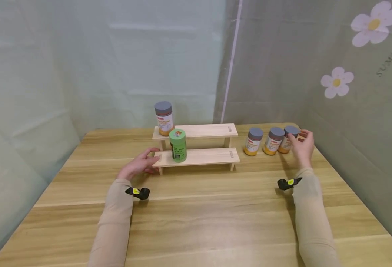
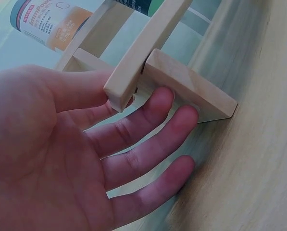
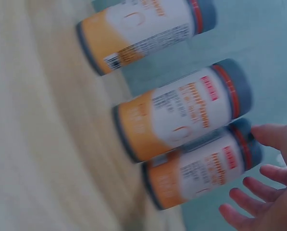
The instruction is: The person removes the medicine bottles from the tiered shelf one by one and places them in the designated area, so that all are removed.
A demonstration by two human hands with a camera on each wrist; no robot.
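Note:
My left hand (image 1: pixel 140 163) holds the left end of a two-step wooden rack (image 1: pixel 202 157), thumb at the board's edge; in the left wrist view, its other fingers (image 2: pixel 148 159) spread loosely beside the leg. On the lower step stands a green canister (image 1: pixel 178 146); a grey-lidded supplement bottle (image 1: pixel 164 120) is upright on the upper step. At the right, my right hand (image 1: pixel 304 146) is at the rightmost of three similar bottles. Its thumb (image 3: pixel 270 135) touches that bottle's lid (image 3: pixel 246 144), while the other fingers stay apart from the bottle.
Two more supplement bottles, one at the left (image 1: pixel 253 141) and one in the middle (image 1: pixel 273 141), stand upright between the rack and my right hand. The middle one is close against the rightmost. Behind the wooden table (image 1: pixel 209 215) hang cloth curtains (image 1: pixel 149 55).

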